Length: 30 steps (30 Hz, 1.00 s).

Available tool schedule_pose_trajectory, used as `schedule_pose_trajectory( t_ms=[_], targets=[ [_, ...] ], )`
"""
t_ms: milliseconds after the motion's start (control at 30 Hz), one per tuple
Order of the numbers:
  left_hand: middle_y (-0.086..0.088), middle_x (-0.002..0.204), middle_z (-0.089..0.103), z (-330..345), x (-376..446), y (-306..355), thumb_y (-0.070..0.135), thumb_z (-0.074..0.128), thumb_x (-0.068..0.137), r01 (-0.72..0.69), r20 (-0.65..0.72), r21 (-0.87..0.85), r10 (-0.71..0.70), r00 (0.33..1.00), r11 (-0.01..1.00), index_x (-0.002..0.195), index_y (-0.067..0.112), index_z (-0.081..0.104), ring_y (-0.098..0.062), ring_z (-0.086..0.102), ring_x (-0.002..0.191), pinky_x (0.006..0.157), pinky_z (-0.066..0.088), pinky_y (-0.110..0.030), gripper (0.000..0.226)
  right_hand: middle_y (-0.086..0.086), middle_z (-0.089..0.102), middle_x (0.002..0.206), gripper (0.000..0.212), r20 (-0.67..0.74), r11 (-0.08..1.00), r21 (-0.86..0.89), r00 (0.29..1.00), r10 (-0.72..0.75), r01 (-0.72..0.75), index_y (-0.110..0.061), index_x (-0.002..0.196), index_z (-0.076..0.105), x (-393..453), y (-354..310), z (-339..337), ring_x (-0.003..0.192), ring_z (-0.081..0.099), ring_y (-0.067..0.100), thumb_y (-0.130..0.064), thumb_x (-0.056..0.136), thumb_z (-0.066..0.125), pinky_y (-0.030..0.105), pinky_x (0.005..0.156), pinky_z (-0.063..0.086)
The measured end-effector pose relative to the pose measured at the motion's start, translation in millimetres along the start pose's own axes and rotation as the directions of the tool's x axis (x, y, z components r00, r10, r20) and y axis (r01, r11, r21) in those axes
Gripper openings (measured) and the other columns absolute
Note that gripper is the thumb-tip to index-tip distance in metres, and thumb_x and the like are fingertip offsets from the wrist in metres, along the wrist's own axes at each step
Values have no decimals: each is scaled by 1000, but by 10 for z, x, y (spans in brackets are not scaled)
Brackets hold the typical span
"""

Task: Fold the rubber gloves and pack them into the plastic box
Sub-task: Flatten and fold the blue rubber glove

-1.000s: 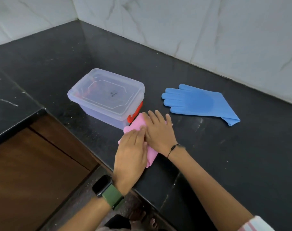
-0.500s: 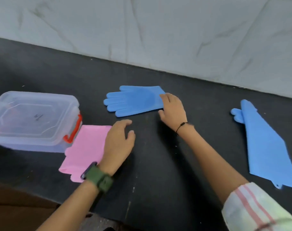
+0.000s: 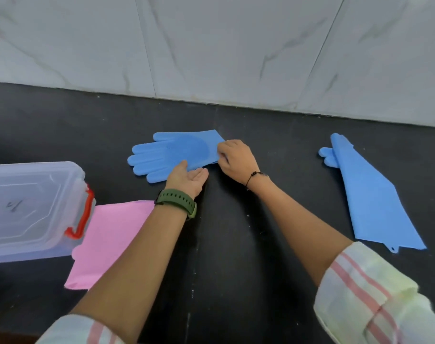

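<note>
right hand (image 3: 237, 158) pinches the folded cuff of a flat blue rubber glove (image 3: 173, 155) on a black stone counter (image 3: 236, 232); left hand (image 3: 186, 177) lies open-fingered on its near edge.

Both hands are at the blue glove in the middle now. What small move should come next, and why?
Probably smooth the folded blue glove flat: its cuff is already doubled over under the right hand, and the left hand rests at its near edge. The plastic box is still shut.
</note>
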<state>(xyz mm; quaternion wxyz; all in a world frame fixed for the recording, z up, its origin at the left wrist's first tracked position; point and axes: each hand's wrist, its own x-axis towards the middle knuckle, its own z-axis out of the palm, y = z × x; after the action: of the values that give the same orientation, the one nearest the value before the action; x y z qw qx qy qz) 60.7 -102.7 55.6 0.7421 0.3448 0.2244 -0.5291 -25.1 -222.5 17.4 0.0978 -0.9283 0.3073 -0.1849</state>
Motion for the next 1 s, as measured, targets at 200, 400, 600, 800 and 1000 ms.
schedule_pose_trajectory(
  t_ms=[200,400,600,800,1000],
  targets=[
    [-20,135,51,-38,20,-51,8,46,95,-119,-54,55,122,991,991,132,4,44,-34,52,122,102,41,-47,37,16,66,81,14,224,980,60,954,-200,192,6,61,59,-94,-58,-99,79,56,35,-1,71,51,41,77,44],
    [-15,121,61,-82,112,-45,-12,38,87,-319,-125,230,353,927,919,118,5,52,-33,62,106,76,54,-38,38,9,62,86,26,119,954,285,991,64,-96,0,86,62,274,-46,-105,81,53,23,-24,85,50,39,78,45],
    [-14,124,57,-87,168,-25,-13,37,86,-389,-67,333,434,899,859,126,6,44,-27,61,96,71,54,-36,46,3,46,68,19,536,904,159,803,259,-397,-12,71,50,631,-213,-117,61,42,18,-23,81,61,26,51,36],
    [1,95,62,-101,-215,74,-11,39,86,-477,291,564,378,879,674,113,16,52,-13,65,78,49,55,-21,40,13,67,95,15,538,589,574,804,253,-569,-1,93,64,214,-114,-646,83,64,27,-10,83,57,37,76,54],
    [7,91,75,-282,-949,89,-5,48,90,-646,631,611,210,747,458,105,32,59,-12,73,80,54,57,-26,42,19,67,111,23,466,335,815,878,110,-474,-20,107,66,-973,-133,-1337,94,61,30,-14,88,55,48,82,48]
  ],
)
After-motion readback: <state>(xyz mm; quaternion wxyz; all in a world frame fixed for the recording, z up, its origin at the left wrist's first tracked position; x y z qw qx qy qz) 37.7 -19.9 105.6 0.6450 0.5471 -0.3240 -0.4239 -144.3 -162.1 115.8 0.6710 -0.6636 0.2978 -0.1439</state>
